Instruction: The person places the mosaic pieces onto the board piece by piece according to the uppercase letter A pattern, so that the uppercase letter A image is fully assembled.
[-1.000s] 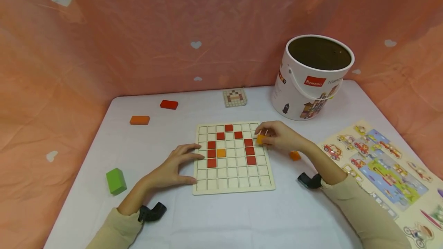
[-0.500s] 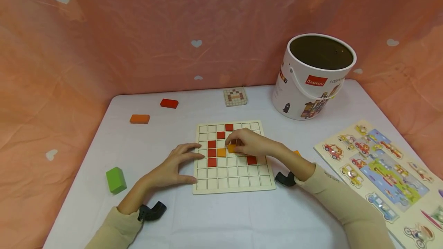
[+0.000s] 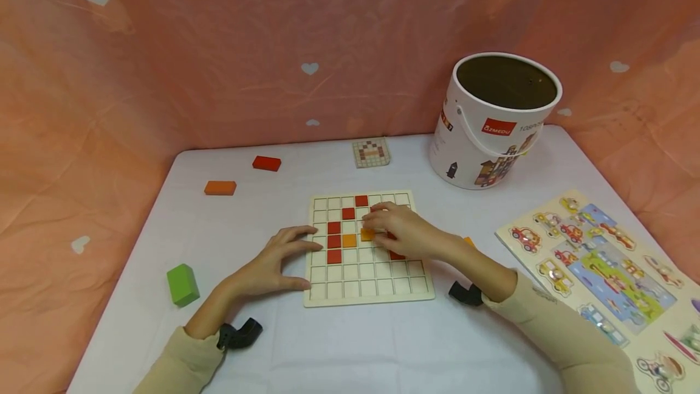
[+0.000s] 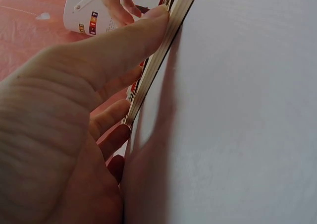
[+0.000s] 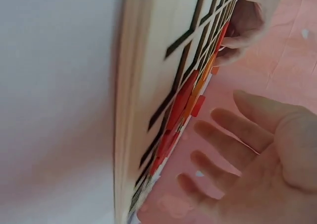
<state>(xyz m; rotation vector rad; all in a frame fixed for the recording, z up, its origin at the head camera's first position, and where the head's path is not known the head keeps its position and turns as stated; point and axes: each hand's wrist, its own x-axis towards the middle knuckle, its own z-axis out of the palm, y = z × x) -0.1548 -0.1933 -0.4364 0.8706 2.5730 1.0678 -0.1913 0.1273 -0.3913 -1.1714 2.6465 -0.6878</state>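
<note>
Bench: a white bench (image 3: pixel 339 345) fills the foreground, with pink heart-printed cloth hung behind it and to both sides.
Left hand: the left hand (image 3: pixel 268 266) rests at the near left corner of the grid board (image 3: pixel 369 297). Its fingers are spread and nearly straight, the thumb pressing the board's edge; it holds nothing.
Grid board: a pale wooden board of square cells lying flat in the middle of the bench. Red tiles (image 3: pixel 334 242) sit in two slanted columns that meet at the top.
Right hand: the right hand (image 3: pixel 401 233) lies over the middle of the board with its fingers relaxed and extended, fingertips on or just above the orange tile (image 3: pixel 367 235). Whether they pinch it or only press it cannot be told.
Orange tile: it lies in a cell of the centre row, just right of a second orange tile (image 3: pixel 349 240).
Risk: the tile looks slightly askew, so it may ride on the cell walls instead of dropping in. A sideways drag of the fingers could nudge the neighbouring red tiles out of place.
Near the board: a green block (image 3: pixel 183 285) lies to the left, and a vehicle puzzle (image 3: pixel 612 266) to the right.
Farther back: an orange block (image 3: pixel 220 188), a red block (image 3: pixel 266 163), a small pattern card (image 3: pixel 371 153) and a white bucket (image 3: pixel 494 123).
</note>
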